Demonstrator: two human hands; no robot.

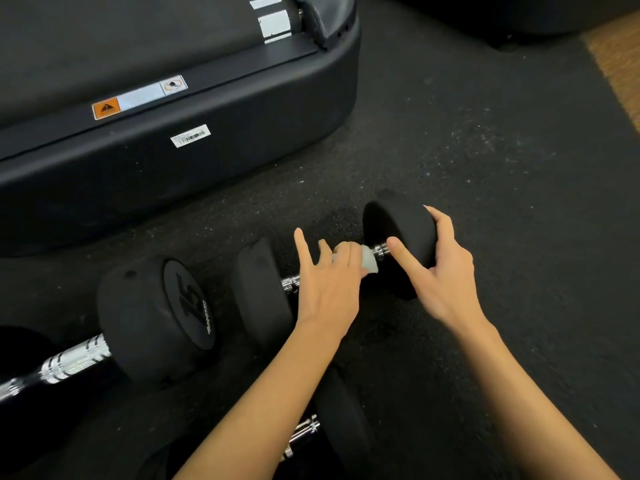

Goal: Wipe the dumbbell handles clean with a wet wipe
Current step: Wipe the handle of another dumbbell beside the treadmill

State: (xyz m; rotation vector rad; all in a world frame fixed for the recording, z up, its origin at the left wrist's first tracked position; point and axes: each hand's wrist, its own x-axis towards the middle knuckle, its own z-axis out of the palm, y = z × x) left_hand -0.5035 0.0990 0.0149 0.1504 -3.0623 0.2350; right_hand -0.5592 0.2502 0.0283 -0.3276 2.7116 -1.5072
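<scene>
A black dumbbell (263, 289) with a chrome handle (379, 251) lies across the dark floor in the middle. My left hand (329, 289) wraps a white wet wipe (369, 260) around that handle near its right end, index finger sticking up. My right hand (440, 271) grips the dumbbell's right head (394, 230) from the right side. A second dumbbell marked 15 (156, 317) lies at the left with its chrome handle (72, 362) bare. A third dumbbell (343, 420) sits low between my forearms.
A black treadmill base (207, 133) with warning stickers fills the upper left. Dark speckled rubber flooring (485, 150) spreads to the right. A tan strip of carpet (620, 64) shows at the far right edge.
</scene>
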